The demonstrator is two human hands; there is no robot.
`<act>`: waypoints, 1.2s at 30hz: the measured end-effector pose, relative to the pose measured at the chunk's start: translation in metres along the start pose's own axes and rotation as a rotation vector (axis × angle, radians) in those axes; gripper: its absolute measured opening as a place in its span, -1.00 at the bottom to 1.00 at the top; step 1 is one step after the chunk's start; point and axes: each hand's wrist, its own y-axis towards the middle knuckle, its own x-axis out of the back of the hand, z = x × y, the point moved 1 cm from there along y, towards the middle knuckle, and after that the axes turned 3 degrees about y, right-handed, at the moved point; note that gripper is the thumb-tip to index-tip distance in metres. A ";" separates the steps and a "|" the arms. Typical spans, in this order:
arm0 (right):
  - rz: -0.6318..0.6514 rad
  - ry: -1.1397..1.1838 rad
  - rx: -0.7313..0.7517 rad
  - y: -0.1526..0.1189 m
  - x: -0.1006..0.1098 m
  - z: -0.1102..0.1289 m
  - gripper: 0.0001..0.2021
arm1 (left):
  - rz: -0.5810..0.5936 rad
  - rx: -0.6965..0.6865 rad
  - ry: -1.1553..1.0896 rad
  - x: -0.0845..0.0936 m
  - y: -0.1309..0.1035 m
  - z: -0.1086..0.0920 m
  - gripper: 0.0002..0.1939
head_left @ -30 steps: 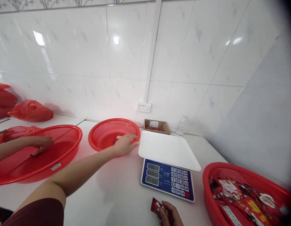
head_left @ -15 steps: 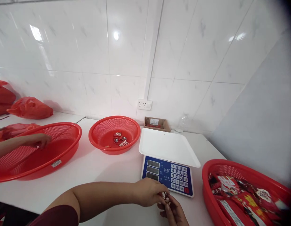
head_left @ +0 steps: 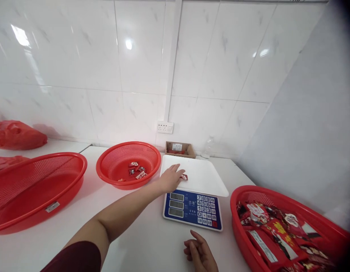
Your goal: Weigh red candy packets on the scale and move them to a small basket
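My left hand [head_left: 171,178] is over the white pan [head_left: 205,177] of the blue scale [head_left: 192,209], its fingers apart. A small red wrapped piece [head_left: 184,177] lies on the pan at the fingertips, partly covered by them. Below the scale, my right hand [head_left: 200,252] hovers over the white table with its fingers loosely curled and apart, holding nothing. Several small wrapped pieces [head_left: 141,175] lie in the round red basket [head_left: 112,162] left of the scale.
A red basket [head_left: 240,219] of larger red packets stands at the right, another red basket [head_left: 61,189] at the left. Behind are a cardboard box [head_left: 189,149], a clear plastic object [head_left: 208,147] and a red bag [head_left: 19,136].
My left hand has moved up from beside my right hand to the pan, where a red piece now shows. The other person's hand has left the left basket. The view has shifted rightward.
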 end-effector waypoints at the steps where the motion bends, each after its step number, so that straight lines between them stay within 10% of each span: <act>1: 0.002 0.009 -0.003 0.000 0.000 -0.002 -0.48 | 0.020 -0.018 0.014 -0.003 0.001 0.001 -0.63; 9: 0.014 -0.017 -0.033 0.003 0.001 -0.010 -0.50 | 0.235 -0.157 0.039 -0.023 0.017 0.007 -0.35; 15: -0.007 -0.033 -0.013 -0.001 -0.001 -0.002 -0.51 | 0.187 -0.129 0.014 -0.019 0.036 0.013 -0.36; 22: 0.038 -0.141 0.017 -0.002 -0.005 0.007 -0.56 | -0.119 -0.355 -0.378 -0.022 -0.054 -0.044 -0.56; 26: 0.203 -0.217 0.096 -0.006 -0.006 0.028 -0.67 | 0.041 -0.155 -0.783 -0.057 -0.110 -0.060 -0.72; 30: 0.515 -0.418 -0.046 -0.013 0.024 0.080 -0.79 | 0.213 0.106 -0.988 -0.084 -0.125 -0.056 -0.73; 36: 0.163 -0.477 -0.057 -0.008 0.116 0.170 -0.66 | 0.466 0.067 -1.040 -0.085 -0.110 -0.049 -0.72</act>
